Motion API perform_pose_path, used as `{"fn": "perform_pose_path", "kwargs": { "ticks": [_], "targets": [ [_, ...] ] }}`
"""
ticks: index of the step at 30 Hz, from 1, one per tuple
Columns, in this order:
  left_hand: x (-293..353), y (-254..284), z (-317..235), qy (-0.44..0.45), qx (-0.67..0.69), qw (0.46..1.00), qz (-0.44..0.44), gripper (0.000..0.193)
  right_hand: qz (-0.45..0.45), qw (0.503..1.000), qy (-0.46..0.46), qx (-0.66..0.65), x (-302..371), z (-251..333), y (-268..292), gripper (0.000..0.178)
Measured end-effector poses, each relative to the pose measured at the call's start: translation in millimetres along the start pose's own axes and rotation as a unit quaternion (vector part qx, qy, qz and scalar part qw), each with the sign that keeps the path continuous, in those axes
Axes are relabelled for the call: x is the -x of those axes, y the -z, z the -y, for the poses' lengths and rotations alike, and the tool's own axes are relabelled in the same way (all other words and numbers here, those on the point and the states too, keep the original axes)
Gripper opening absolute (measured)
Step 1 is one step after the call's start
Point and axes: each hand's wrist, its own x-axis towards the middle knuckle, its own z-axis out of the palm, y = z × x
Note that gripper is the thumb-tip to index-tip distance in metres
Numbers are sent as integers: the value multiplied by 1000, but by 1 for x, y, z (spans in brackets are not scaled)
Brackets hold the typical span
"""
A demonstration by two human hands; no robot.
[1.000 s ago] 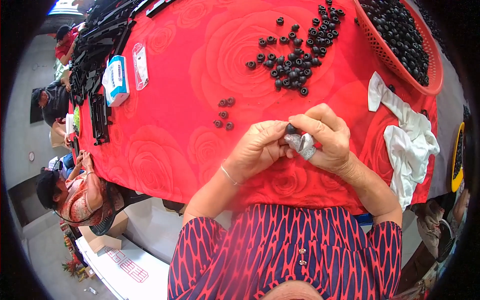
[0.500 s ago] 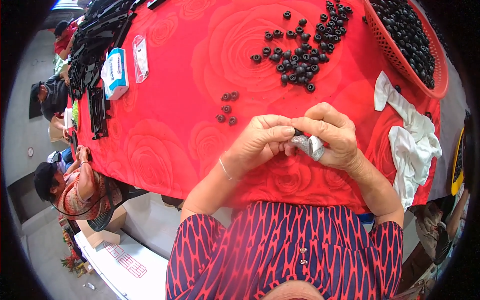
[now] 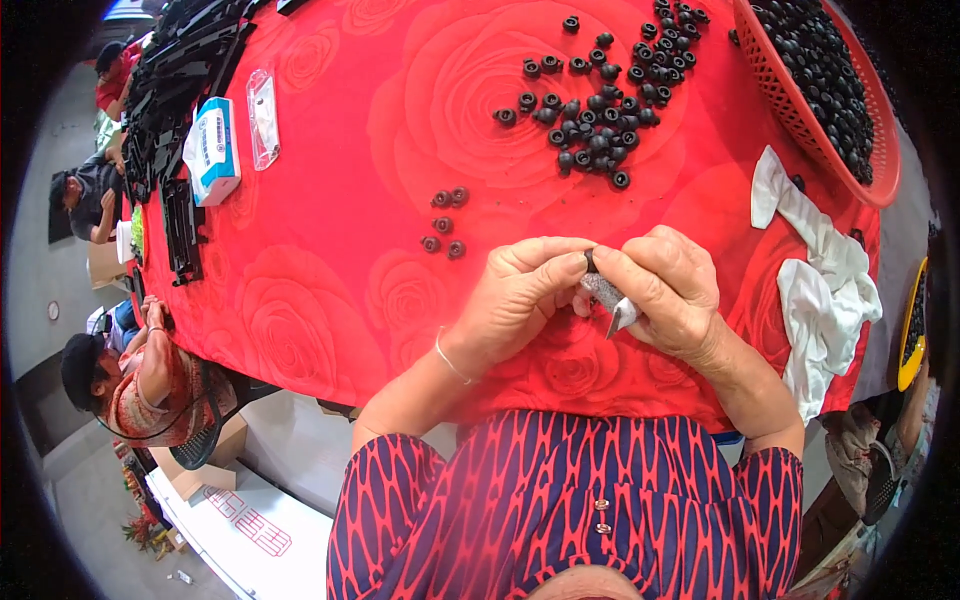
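Observation:
Just in front of my body, above the red cloth, my two hands meet at the fingertips. My left hand (image 3: 515, 298) pinches a small black rounded part (image 3: 590, 262), mostly covered by fingers and thumb. My right hand (image 3: 670, 290) is closed around a short grey speckled piece (image 3: 602, 290) with a pale, pointed end, pressed close to the black part; its exact kind is not clear. Left of my hands lies a small group of black rounded parts (image 3: 441, 226). Farther off, a loose pile of similar black parts (image 3: 598, 142) spreads across the cloth (image 3: 330, 190).
A red perforated basket (image 3: 775, 88) full of black parts stands at the far right. White cloth gloves (image 3: 825, 300) lie to my right. On the left are a tissue pack (image 3: 215, 150), a clear plastic tray (image 3: 264, 120) and long black parts (image 3: 180, 230). Several people sit along the left edge.
Both hands stay together while the grip shifts; the grey piece has turned, its pointed end now facing down toward me. My view has shifted slightly.

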Motion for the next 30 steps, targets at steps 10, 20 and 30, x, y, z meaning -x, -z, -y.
{"fn": "perform_pose_path", "kwargs": {
  "ticks": [10,20,30],
  "targets": [
    [2,-2,-12,-56,-72,996,-25,22,96,953,-250,-144,-6,-5,18,40],
    [0,3,-9,-62,-85,994,-23,22,116,944,-270,-153,-5,-7,10,29],
    [2,1,-10,-43,-77,996,-30,22,133,944,-267,-142,-7,-7,12,31]
  ]
}}
